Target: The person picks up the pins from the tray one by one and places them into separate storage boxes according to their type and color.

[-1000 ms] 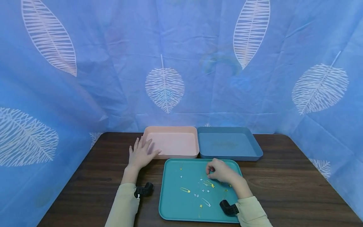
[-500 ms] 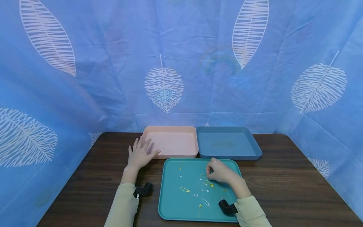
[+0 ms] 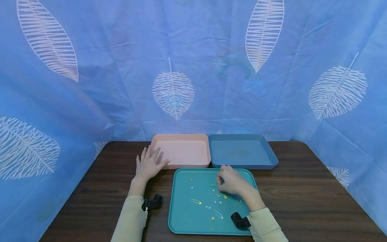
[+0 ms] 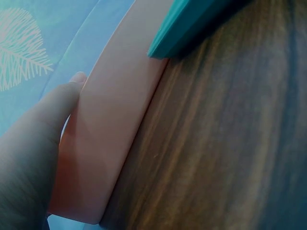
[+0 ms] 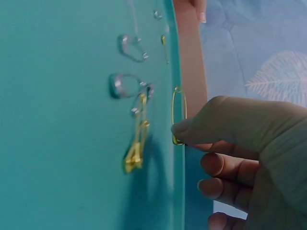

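Between thumb and forefinger my right hand pinches a gold safety pin, its other fingers loosely bent. That hand is over the back right part of the teal tray. Several gold safety pins and silver safety pins lie on the tray below, in the right wrist view. With fingers spread, my left hand rests at the left front corner of the pink tray. Its thumb lies along that tray's rim in the left wrist view.
A blue tray stands against the pink one at the back, both behind the teal tray. Lone pins, such as a gold safety pin and a silver safety pin, lie scattered. The dark wooden table ends at a blue leaf-print curtain.
My right hand has shifted slightly left and up, with the gold safety pin in its fingers. The left hand has stayed at the pink tray.
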{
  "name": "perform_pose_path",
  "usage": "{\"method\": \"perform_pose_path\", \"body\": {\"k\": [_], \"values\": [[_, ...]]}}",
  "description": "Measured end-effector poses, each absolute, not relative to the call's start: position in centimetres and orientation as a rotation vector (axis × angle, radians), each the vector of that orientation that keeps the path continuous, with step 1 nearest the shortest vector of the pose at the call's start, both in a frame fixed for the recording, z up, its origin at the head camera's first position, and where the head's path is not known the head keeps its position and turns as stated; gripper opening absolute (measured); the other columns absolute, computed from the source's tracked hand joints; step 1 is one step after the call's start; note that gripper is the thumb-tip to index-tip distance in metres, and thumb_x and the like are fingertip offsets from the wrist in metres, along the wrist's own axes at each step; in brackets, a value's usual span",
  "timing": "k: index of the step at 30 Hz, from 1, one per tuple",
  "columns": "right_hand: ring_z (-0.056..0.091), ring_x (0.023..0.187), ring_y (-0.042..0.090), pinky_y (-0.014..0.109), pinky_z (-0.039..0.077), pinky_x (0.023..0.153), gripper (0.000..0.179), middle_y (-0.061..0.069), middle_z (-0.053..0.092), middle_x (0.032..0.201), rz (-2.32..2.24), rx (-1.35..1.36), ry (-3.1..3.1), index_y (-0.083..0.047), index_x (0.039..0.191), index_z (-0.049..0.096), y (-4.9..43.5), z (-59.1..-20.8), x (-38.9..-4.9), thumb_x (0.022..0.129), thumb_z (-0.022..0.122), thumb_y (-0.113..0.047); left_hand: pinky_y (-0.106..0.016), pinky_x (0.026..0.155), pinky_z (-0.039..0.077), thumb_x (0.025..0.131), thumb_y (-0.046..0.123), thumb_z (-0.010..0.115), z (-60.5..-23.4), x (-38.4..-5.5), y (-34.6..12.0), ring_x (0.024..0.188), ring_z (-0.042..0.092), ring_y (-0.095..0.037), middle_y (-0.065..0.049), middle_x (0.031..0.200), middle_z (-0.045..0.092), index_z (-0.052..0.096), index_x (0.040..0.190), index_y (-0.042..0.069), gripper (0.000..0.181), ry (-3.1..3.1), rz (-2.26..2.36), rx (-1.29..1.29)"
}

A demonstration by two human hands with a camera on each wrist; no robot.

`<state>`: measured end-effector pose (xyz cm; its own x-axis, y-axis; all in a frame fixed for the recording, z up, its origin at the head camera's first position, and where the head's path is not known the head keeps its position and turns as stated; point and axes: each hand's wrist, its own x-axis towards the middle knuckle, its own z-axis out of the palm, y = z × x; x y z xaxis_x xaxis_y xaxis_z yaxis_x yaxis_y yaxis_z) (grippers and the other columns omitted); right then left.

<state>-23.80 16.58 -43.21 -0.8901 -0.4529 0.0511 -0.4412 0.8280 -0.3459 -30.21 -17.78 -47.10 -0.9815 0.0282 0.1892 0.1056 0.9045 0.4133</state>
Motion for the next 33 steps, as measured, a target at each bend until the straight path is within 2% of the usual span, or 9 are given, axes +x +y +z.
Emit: {"method": "perform_pose_path", "body": {"k": [8,16,25,33], "values": [[0.036,0.077,0.017,0.034,0.032,0.070,0.031,-0.003,0.043,0.081,-0.526,-0.701,3.024,-0.020,0.061,0.051,16.3,-42.4,-23.6,0.077,0.074,-0.006,-0.075,0.111,0.007,0.084,0.075,0.050,-47.3,-30.1,-17.8,0.150,0.009,-0.044,-0.019,0.163,0.015,0.031,0.154,0.024,0.089,-2.901,-0.638,-0.108],[0.036,0.075,0.016,0.030,0.032,0.066,0.029,0.000,0.045,0.081,-0.577,-0.801,3.035,-0.019,0.062,0.052,16.0,-41.1,-24.6,0.078,0.072,-0.004,-0.076,0.110,0.007,0.083,0.075,0.052,-47.0,-30.2,-18.0,0.150,0.011,-0.043,-0.018,0.161,0.021,0.038,0.151,0.024,0.087,-2.881,-0.569,-0.106],[0.035,0.076,0.017,0.031,0.031,0.067,0.026,0.004,0.050,0.085,-0.573,-0.848,3.046,-0.020,0.065,0.054,14.9,-40.1,-26.0,0.081,0.069,-0.005,-0.075,0.111,0.007,0.082,0.079,0.047,-47.3,-30.4,-18.0,0.151,0.004,-0.041,-0.016,0.164,0.015,0.036,0.152,0.025,0.089,-2.890,-0.550,-0.109],[0.034,0.075,0.016,0.030,0.030,0.068,0.027,-0.002,0.043,0.082,-0.519,-0.944,3.086,-0.020,0.067,0.052,13.6,-39.4,-27.3,0.081,0.069,-0.006,-0.075,0.111,0.005,0.084,0.079,0.044,-47.4,-30.4,-18.1,0.151,0.001,-0.042,-0.017,0.164,0.011,0.036,0.152,0.025,0.087,-2.893,-0.578,-0.104]]}}
